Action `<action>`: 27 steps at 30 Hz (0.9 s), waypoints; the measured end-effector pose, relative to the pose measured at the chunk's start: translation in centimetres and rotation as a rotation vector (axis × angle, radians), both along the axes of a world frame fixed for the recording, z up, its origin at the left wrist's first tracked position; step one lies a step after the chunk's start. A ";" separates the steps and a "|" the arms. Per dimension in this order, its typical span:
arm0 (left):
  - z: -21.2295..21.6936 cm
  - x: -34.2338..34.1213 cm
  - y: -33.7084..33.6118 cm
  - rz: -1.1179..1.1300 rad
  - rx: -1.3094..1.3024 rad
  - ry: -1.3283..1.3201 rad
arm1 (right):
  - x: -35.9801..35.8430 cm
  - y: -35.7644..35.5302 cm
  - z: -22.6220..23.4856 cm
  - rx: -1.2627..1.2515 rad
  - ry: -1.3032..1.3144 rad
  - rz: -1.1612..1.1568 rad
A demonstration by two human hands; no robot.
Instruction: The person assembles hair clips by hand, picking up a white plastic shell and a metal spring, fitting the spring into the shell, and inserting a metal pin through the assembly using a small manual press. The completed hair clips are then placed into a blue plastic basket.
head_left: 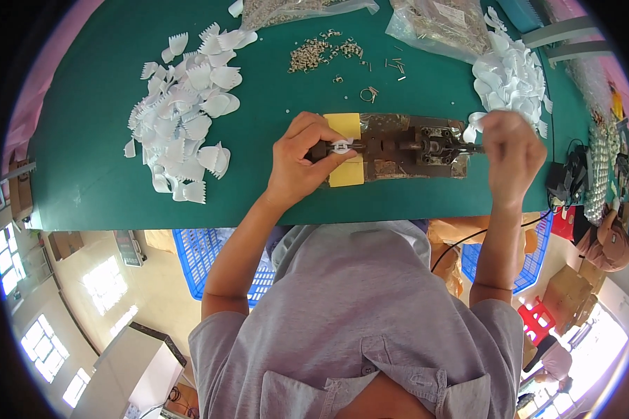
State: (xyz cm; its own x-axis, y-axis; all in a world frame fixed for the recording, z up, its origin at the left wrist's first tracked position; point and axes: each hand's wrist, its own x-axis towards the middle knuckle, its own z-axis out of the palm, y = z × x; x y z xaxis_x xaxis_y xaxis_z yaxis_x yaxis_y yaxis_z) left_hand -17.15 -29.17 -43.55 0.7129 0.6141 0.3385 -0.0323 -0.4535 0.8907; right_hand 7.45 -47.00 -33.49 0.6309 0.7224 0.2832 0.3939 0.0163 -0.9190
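**A:** Where is the piece sitting at this moment?

**B:** The small white plastic part (340,146) lies on the left end of the dark metal jig (398,146), over the yellow pad (345,126). The left hand (302,162) has its fingers (328,133) closed around that end, thumb and forefinger pinching the part in place.

**A:** And the other hand?

**B:** The right hand (511,155) is at the jig's right end, curled shut over what looks like its handle (470,147); the hand is blurred, so I can't tell how tightly it grips.

**A:** How would you do this step well?

**B:** In my judgement, seat the part flat and square in the jig before the handle is worked, and keep the fingertips to the sides of the part, out of the line of the slide. Hold the jig's base down with the heel of the left hand so it doesn't creep on the green counter (91,167).

**A:** What else is within reach?

**B:** A heap of white toothed plastic pieces (185,115) on the far left, a second white heap (510,73) far right just beyond the right hand, and small metal springs (318,52) scattered on the far side of the jig, with clear bags (440,21) of more behind them.
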 end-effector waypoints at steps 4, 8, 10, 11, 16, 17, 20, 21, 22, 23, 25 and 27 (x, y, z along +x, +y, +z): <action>0.1 -0.1 -0.1 -0.004 0.084 -0.044 | 4.8 -2.2 -2.7 0.430 0.696 0.031; 2.7 -1.7 -0.2 0.060 -0.179 -0.386 | 6.4 -3.7 -4.2 0.464 0.866 0.093; 5.2 -6.1 0.4 0.044 -0.187 -0.391 | 7.0 -4.3 -4.4 0.465 0.897 0.089; 6.0 -9.5 0.7 0.019 -0.177 -0.218 | 7.3 -4.4 -4.6 0.464 0.911 0.099; 9.3 -20.5 0.7 0.165 -0.207 0.583 | 8.8 -4.6 -5.6 0.440 0.953 0.108; 9.1 -20.1 0.8 0.309 -0.094 0.660 | 8.9 -4.7 -5.7 0.405 0.911 0.036; 7.5 -15.4 1.9 0.556 0.158 0.485 | 8.9 -5.2 -6.3 0.334 0.853 -0.064; 6.9 -14.8 2.9 0.556 0.158 0.483 | 8.8 -5.2 -6.4 0.295 0.835 -0.121; 5.8 -14.5 3.6 0.511 0.263 0.515 | 8.8 -5.3 -6.6 0.255 0.813 -0.175; 4.8 -14.3 4.3 0.463 0.368 0.546 | 8.7 -5.2 -6.7 0.257 0.807 -0.174; 3.7 -14.5 5.2 0.437 0.423 0.562 | 8.1 -5.3 -7.1 0.160 0.755 -0.313; 3.2 -14.3 5.6 0.450 0.511 0.563 | 8.0 -5.6 -7.3 0.049 0.581 -0.411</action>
State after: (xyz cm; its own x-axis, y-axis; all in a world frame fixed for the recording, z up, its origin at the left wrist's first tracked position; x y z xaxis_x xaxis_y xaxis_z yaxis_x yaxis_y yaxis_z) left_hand -31.43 -23.62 -40.33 0.5835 0.7465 0.3198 0.6280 -0.6644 0.4052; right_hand 15.49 -52.62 -40.82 0.9083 0.3883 -0.1555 -0.1764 0.0185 -0.9841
